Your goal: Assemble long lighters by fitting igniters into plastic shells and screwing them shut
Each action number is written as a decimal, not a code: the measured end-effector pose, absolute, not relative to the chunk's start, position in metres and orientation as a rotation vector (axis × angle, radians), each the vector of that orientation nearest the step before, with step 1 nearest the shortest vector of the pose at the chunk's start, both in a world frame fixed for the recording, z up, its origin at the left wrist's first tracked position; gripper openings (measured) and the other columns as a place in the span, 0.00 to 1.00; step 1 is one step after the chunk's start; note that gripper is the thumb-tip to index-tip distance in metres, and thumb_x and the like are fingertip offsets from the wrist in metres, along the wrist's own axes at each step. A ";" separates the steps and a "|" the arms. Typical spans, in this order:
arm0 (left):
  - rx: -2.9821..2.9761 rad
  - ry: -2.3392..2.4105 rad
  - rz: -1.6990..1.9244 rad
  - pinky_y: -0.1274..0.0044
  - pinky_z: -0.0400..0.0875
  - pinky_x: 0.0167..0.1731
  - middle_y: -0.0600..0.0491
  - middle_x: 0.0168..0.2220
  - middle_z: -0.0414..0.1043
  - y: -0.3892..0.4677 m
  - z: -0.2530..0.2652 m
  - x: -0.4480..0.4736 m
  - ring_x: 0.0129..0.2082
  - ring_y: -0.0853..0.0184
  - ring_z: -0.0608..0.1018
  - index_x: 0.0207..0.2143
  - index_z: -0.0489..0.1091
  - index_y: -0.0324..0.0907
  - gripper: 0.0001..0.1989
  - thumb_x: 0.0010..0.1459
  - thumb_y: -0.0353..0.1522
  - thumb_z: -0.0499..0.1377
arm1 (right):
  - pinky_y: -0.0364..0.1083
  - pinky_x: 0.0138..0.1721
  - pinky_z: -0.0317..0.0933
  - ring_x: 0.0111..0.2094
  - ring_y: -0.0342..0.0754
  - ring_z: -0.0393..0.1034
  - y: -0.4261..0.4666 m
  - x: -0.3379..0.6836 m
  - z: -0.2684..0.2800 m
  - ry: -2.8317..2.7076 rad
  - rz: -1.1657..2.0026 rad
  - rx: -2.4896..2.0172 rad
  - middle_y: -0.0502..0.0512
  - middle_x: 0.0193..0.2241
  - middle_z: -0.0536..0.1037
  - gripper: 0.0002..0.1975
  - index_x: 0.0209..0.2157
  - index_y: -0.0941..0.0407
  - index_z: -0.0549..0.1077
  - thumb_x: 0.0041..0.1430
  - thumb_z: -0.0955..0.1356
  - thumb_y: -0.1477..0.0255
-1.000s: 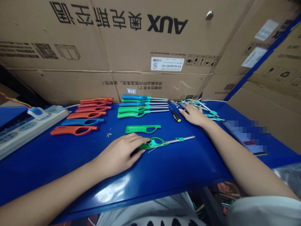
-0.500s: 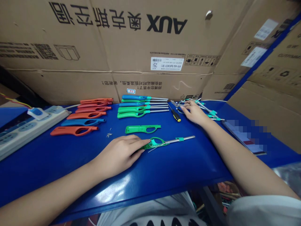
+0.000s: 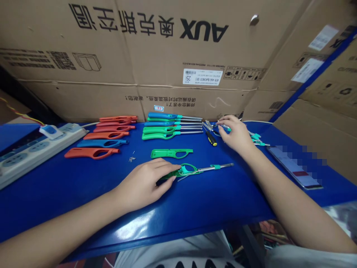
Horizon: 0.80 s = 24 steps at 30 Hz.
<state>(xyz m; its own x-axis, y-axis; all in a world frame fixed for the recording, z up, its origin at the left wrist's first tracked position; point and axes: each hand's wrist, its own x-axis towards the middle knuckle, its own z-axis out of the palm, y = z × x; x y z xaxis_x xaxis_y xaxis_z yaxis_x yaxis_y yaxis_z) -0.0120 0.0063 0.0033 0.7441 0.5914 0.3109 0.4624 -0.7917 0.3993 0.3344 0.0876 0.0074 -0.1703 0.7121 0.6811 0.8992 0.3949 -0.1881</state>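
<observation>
My left hand [image 3: 149, 182] is closed on the handle end of an opened green gas lighter [image 3: 192, 169], pressing it down on the table. A teal trigger, a thin wire and a long metal tube with a teal collar show on the lighter. Just behind it lies a separate green lighter half shell [image 3: 171, 153]. At the back right, my right hand [image 3: 237, 134] reaches over a loose pile of metal tubes with teal pieces [image 3: 255, 137]. Its thumb and fingers are apart, and the small parts under them are partly hidden. Left of this hand lies a black and yellow screwdriver [image 3: 211, 137].
Orange and blue lighter shells [image 3: 92, 152] lie in a row at left, near small screws [image 3: 132, 159]. Several lighters with tubes [image 3: 158, 131] sit at the back centre. A power strip [image 3: 41, 149] is at far left, a phone [image 3: 292, 167] at right. Cardboard [image 3: 156, 74] stands behind.
My right hand has shifted slightly over the pile, its thumb and fingers more spread. My left hand stays on the green lighter. The whole view has moved a little.
</observation>
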 end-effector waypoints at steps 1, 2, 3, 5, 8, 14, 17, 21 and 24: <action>2.649 0.818 0.617 0.69 0.75 0.49 0.51 0.49 0.79 0.007 0.003 -0.012 0.48 0.61 0.79 0.57 0.72 0.44 0.16 0.69 0.31 0.55 | 0.59 0.53 0.67 0.49 0.58 0.75 0.088 0.335 0.006 -1.990 -0.316 -1.406 0.62 0.47 0.81 0.13 0.40 0.56 0.81 0.61 0.64 0.74; 2.650 0.812 0.618 0.68 0.75 0.48 0.50 0.49 0.79 0.007 0.003 -0.011 0.48 0.61 0.79 0.56 0.72 0.44 0.16 0.69 0.31 0.55 | 0.61 0.56 0.64 0.52 0.59 0.73 0.089 0.335 0.003 -2.036 -0.289 -1.454 0.62 0.50 0.80 0.15 0.42 0.56 0.80 0.62 0.63 0.74; 2.652 0.805 0.619 0.68 0.75 0.48 0.50 0.48 0.79 0.007 0.003 -0.011 0.48 0.61 0.79 0.56 0.72 0.44 0.16 0.69 0.31 0.54 | 0.63 0.59 0.60 0.56 0.60 0.70 0.091 0.336 -0.001 -2.079 -0.254 -1.514 0.61 0.54 0.78 0.17 0.46 0.55 0.80 0.63 0.61 0.73; 2.655 0.792 0.620 0.68 0.75 0.48 0.50 0.48 0.79 0.007 0.003 -0.010 0.48 0.61 0.79 0.56 0.72 0.43 0.16 0.69 0.31 0.54 | 0.68 0.64 0.50 0.62 0.60 0.65 0.095 0.336 -0.009 -2.147 -0.172 -1.625 0.59 0.60 0.74 0.21 0.54 0.53 0.76 0.67 0.58 0.70; 2.660 0.783 0.620 0.67 0.75 0.48 0.50 0.48 0.79 0.007 0.004 -0.010 0.48 0.61 0.78 0.56 0.72 0.43 0.15 0.69 0.31 0.54 | 0.75 0.66 0.37 0.66 0.62 0.59 0.100 0.336 -0.020 -2.197 -0.066 -1.708 0.55 0.65 0.69 0.24 0.61 0.49 0.71 0.71 0.55 0.66; 2.661 0.781 0.602 0.67 0.75 0.49 0.50 0.48 0.79 0.007 0.004 -0.011 0.48 0.61 0.78 0.56 0.72 0.43 0.16 0.70 0.31 0.53 | 0.78 0.66 0.27 0.63 0.62 0.64 0.101 0.337 -0.017 -2.226 -0.016 -1.739 0.55 0.58 0.77 0.23 0.54 0.48 0.77 0.72 0.54 0.63; 2.669 0.779 0.596 0.67 0.75 0.49 0.50 0.47 0.79 0.006 0.005 -0.012 0.48 0.61 0.78 0.56 0.72 0.44 0.16 0.70 0.31 0.53 | 0.72 0.68 0.30 0.54 0.59 0.72 0.099 0.340 -0.010 -2.193 -0.135 -1.728 0.57 0.44 0.83 0.20 0.40 0.51 0.81 0.69 0.58 0.64; 2.682 0.781 0.599 0.68 0.75 0.48 0.49 0.47 0.79 0.006 0.004 -0.012 0.47 0.61 0.78 0.56 0.73 0.43 0.15 0.70 0.31 0.53 | 0.69 0.64 0.46 0.51 0.60 0.71 0.098 0.343 -0.009 -2.142 -0.317 -1.722 0.60 0.42 0.82 0.14 0.40 0.54 0.80 0.64 0.64 0.65; 2.687 0.779 0.602 0.68 0.75 0.48 0.49 0.47 0.79 0.006 0.004 -0.011 0.47 0.61 0.78 0.55 0.73 0.44 0.15 0.70 0.31 0.53 | 0.70 0.61 0.49 0.58 0.64 0.65 0.099 0.343 -0.015 -2.189 -0.308 -1.707 0.61 0.56 0.76 0.19 0.53 0.52 0.77 0.65 0.63 0.66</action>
